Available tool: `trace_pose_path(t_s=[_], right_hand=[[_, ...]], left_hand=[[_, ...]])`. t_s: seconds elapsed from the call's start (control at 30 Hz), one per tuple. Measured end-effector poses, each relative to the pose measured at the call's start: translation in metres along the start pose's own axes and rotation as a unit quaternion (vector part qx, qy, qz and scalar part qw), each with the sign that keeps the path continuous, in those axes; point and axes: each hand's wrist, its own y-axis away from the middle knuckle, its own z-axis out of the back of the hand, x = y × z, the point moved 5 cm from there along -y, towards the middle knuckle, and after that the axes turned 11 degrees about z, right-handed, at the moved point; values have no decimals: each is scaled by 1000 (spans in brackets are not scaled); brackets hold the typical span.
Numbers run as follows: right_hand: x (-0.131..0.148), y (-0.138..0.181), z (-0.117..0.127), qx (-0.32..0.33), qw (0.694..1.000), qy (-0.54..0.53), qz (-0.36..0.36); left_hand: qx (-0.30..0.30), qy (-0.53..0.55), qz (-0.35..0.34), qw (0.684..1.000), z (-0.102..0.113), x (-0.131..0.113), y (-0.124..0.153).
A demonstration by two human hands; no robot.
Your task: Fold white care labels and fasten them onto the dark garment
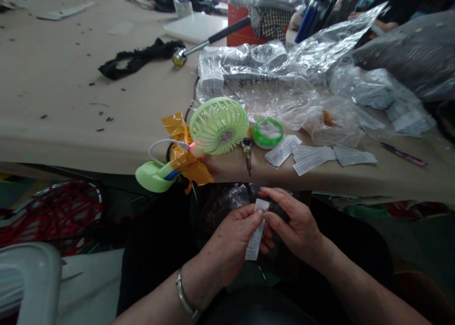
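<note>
Left hand [227,242], curled closed, pinches a printed label [253,246]; right hand [298,225] half-curled beside it, grip unclear. Beyond both: green fan [226,135], loose label strips [310,158].

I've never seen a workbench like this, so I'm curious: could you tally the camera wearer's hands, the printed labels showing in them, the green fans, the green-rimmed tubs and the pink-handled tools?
Hands: 2 (left hand, right hand)
Printed label showing in them: 1
Green fan: 1
Green-rimmed tub: 1
Pink-handled tool: 1
Total: 6
</note>
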Motion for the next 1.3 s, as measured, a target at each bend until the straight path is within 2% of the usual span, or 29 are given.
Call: trace_pose_path(t_s=[0.1,0.2,0.3,0.37,0.5,0.57,0.67,0.77,1.03,1.3], right_hand=[[-10,1,-2,-38,988,-109,-103],[-21,1,-12,-66,938,-259,-218],[-24,-4,-24,-57,888,-368,-270],[-24,-8,-27,-63,881,-379,-276],[-22,-18,-24,-84,897,-351,-255],[-20,-23,-23,-83,907,-341,-235],[-18,-31,-19,-78,928,-303,-203],[-18,-37,-14,-75,950,-232,-197],[-14,-46,-9,-86,972,-132,-173],[-15,-49,-9,-89,981,-108,-138]], left_hand=[[-5,1,-13,1000,1,-2,1],[-22,-9,-28,999,3,-4,2],[-44,-25,-43,998,5,-7,3],[-49,-37,-60,996,5,-10,4],[-64,-66,-95,991,7,-17,5],[-90,-95,-136,982,12,-24,7],[-149,-152,-224,951,22,-36,10],[-202,-201,-281,916,30,-47,13],[-275,-291,-342,850,29,-65,16],[-291,-320,-354,829,28,-70,17]])
